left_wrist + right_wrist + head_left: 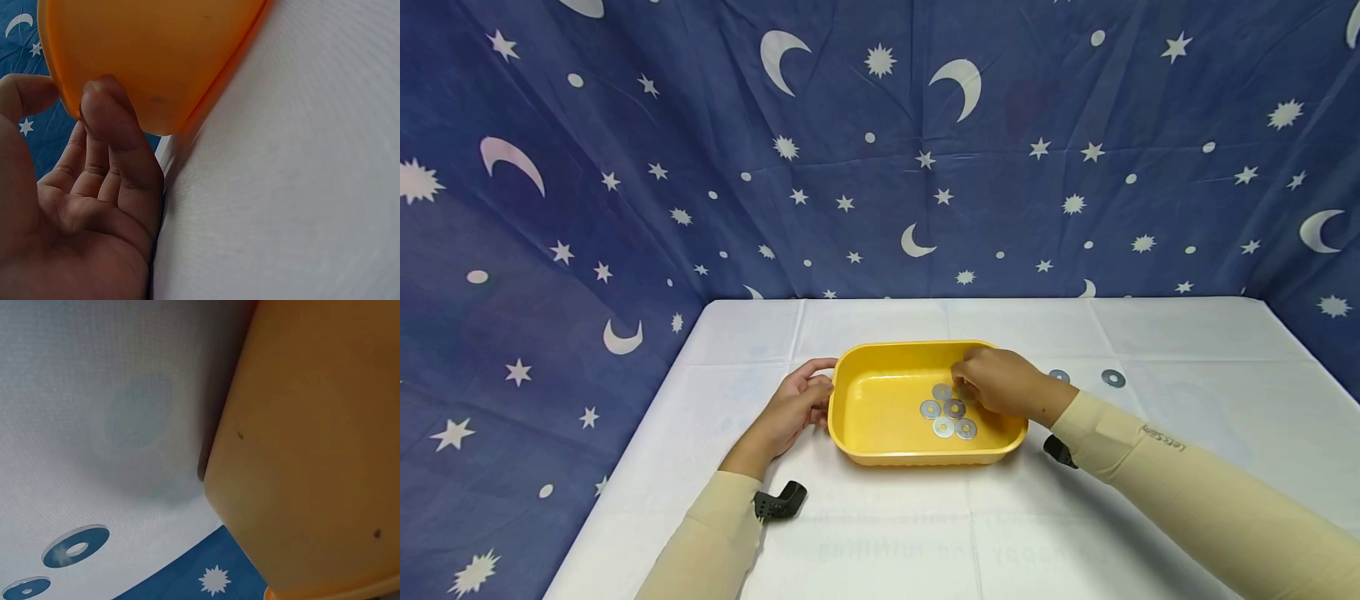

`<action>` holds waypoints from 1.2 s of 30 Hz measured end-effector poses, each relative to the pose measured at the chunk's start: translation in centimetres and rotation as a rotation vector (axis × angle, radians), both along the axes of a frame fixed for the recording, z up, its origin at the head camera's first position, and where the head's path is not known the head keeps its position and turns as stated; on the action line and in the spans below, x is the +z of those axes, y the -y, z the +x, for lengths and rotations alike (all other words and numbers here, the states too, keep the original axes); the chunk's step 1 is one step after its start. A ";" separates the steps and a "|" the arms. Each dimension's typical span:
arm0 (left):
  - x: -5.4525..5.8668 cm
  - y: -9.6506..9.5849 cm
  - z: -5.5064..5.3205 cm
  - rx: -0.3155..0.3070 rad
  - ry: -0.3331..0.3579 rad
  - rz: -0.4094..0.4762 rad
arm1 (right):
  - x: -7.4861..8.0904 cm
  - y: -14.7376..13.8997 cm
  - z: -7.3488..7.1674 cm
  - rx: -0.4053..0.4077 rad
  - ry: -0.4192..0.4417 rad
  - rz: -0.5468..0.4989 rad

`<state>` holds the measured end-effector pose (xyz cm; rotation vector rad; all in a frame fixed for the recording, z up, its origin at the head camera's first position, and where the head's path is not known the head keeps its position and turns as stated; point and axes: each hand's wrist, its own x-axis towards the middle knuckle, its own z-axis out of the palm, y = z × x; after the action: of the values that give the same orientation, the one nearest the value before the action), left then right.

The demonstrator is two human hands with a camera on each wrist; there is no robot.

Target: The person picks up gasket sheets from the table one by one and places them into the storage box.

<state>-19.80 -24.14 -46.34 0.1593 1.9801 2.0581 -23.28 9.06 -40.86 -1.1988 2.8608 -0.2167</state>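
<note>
A yellow tray stands on the white-covered table. Metal washers, flat with round center holes, lie in its right half. At the tray's left end, my left hand holds the rim and outer wall; the left wrist view shows its thumb and fingers against the orange-looking wall. My right hand reaches over the right end into the tray, fingers bent downward. A shaded washer shows beside these fingertips; whether they grip it is hidden. The right wrist view shows only the tray's outer wall, not the fingers.
Two more washers lie on the table behind my right forearm: one in full view, the other partly covered. A blue curtain with moons and stars hangs behind the table and along its left side.
</note>
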 end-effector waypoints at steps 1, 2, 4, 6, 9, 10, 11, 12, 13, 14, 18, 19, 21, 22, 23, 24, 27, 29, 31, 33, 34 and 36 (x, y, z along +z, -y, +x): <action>0.0 0.0 0.0 0.000 0.000 -0.001 | 0.0 0.0 0.1 0.004 -0.015 0.004; 0.0 0.0 0.0 0.000 -0.001 -0.002 | 0.0 0.0 0.1 0.010 -0.026 0.004; 0.0 0.0 0.0 -0.001 -0.004 -0.006 | -0.1 -0.1 0.1 0.021 -0.043 0.000; 0.1 -0.1 0.0 -0.001 -0.006 -0.008 | -0.1 -0.1 0.2 0.026 -0.051 -0.005; 0.2 -0.1 0.0 -0.002 -0.006 -0.007 | -0.2 -0.1 0.2 0.033 -0.063 -0.007; 0.2 -0.1 -0.1 -0.003 -0.007 -0.007 | -0.3 -0.2 0.2 0.036 -0.068 -0.009; 0.2 -0.1 0.0 -0.002 -0.005 -0.006 | -0.3 -0.2 0.2 0.035 -0.073 -0.007; 0.2 -0.1 -0.1 -0.002 -0.005 -0.007 | -0.3 -0.2 0.2 0.035 -0.079 -0.007; 0.2 -0.2 0.0 0.000 -0.004 -0.007 | -0.4 -0.2 0.2 0.034 -0.083 -0.007; 0.2 -0.2 0.0 0.001 -0.003 -0.007 | -0.4 -0.2 0.2 0.034 -0.086 -0.008; 0.2 -0.2 -0.1 0.002 -0.001 -0.007 | -0.6 -0.3 0.2 0.032 -0.090 -0.008; 0.2 -0.2 -0.1 0.002 -0.001 -0.008 | -0.6 -0.3 0.2 0.033 -0.088 -0.009; 0.1 -0.2 -0.1 -0.001 -0.002 -0.010 | -0.5 -0.4 0.2 0.036 -0.076 -0.012; 0.2 -0.2 -0.1 -0.001 -0.001 -0.011 | -0.5 -0.4 0.2 0.034 -0.061 -0.017; 0.2 -0.3 -0.1 0.000 -0.001 -0.014 | -0.4 -0.4 0.2 0.031 -0.039 -0.024; 0.2 -0.3 0.0 0.001 0.001 -0.015 | -0.2 -0.4 0.2 0.024 -0.015 -0.034; 0.2 -0.3 0.0 0.006 0.006 -0.018 | 0.3 -0.5 0.3 0.004 0.041 -0.072; 0.2 -0.3 0.1 0.011 0.010 -0.017 | 0.8 -0.8 0.4 -0.011 0.055 -0.102; 0.2 -0.2 0.1 0.013 0.012 -0.016 | 1.2 -1.2 0.6 -0.018 0.034 -0.132; 0.2 -0.2 0.1 0.013 0.012 -0.015 | 1.5 -1.9 0.9 -0.024 0.002 -0.163; 0.2 -0.1 0.1 0.013 0.012 -0.016 | 1.6 -2.2 1.0 -0.030 -0.013 -0.179; 0.1 0.0 0.0 0.008 0.011 -0.018 | 1.7 -3.0 1.3 -0.048 -0.039 -0.208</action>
<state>-19.76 -24.11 -46.25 0.1365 1.9953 2.0418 -21.94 12.04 -39.11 -1.1769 2.9630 -0.5094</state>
